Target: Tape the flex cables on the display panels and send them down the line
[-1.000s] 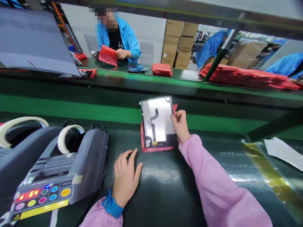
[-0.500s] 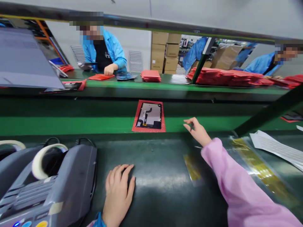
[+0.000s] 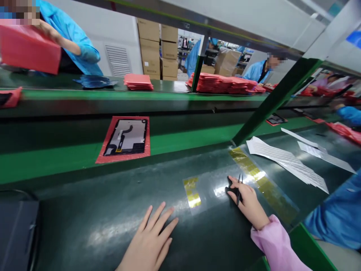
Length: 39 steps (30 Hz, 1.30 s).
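The right hand (image 3: 248,201) gripped dark tweezers (image 3: 239,188) between thumb and fingers, beside the right part of a clear film sheet (image 3: 208,195) on the dark green bench (image 3: 113,210). Amber tape pieces (image 3: 192,194) stuck to that sheet's left end. The left hand (image 3: 152,241) held nothing, its fingers spread; it seemed to rest on the bench, though contact was hard to judge. Beyond the bench, a display panel (image 3: 135,137) with a dark flex cable lay on a red bag (image 3: 103,158), well apart from both hands.
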Motion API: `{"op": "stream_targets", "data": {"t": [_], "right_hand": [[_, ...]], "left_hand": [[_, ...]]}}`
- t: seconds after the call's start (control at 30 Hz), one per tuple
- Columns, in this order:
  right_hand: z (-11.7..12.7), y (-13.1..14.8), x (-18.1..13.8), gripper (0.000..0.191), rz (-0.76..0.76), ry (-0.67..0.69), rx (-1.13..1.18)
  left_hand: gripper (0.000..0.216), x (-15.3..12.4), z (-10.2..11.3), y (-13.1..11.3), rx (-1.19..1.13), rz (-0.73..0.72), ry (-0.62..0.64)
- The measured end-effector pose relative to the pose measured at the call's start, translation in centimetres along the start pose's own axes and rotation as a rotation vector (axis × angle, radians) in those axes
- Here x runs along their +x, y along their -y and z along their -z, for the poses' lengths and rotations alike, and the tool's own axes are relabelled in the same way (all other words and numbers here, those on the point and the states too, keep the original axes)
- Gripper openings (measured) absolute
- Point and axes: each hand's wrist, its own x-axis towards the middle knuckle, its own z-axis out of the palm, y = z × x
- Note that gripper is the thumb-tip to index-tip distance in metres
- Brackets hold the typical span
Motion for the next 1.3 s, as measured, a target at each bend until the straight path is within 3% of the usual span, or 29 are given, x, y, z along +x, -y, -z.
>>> {"op": "stream_targets", "data": {"t": [0.13, 0.23, 0.4, 0.47, 0.8, 1.0, 1.3], "right_hand": [[0.8, 0.4, -1.0, 0.011, 0.001, 0.015, 0.021], [1.6, -0.6, -1.3, 0.015, -0.064, -0.054, 0.015], [3.3, -5.6, -0.8, 0.041, -0.531, -0.295, -0.174], [3.7, -7.4, -0.5, 0.046, -0.621, -0.316, -0.193], [4.0, -9.3, 1.7, 0.033, -0.319, -0.121, 0.086], [4.0, -10.5, 6.3, 0.028, -0.168, -0.007, 0.206], [1.1, -6.2, 13.4, 0.030, 0.062, 0.229, 0.310]], "left_hand": [[0.060, 2.6, -1.0, -0.8, -0.032, -0.094, 0.055], [0.063, 4.0, -1.6, -1.0, -0.060, -0.153, 0.093], [0.063, 4.5, -1.7, -0.9, -0.115, -0.174, 0.097], [0.063, 4.5, -1.5, -0.8, -0.135, -0.179, 0.096], [0.063, 4.6, -0.5, -0.8, -0.186, -0.190, 0.149], [0.059, 4.1, -0.1, -0.6, -0.272, -0.231, 0.194], [0.062, 3.5, -1.1, -0.8, -0.265, -0.196, 0.238]]}}
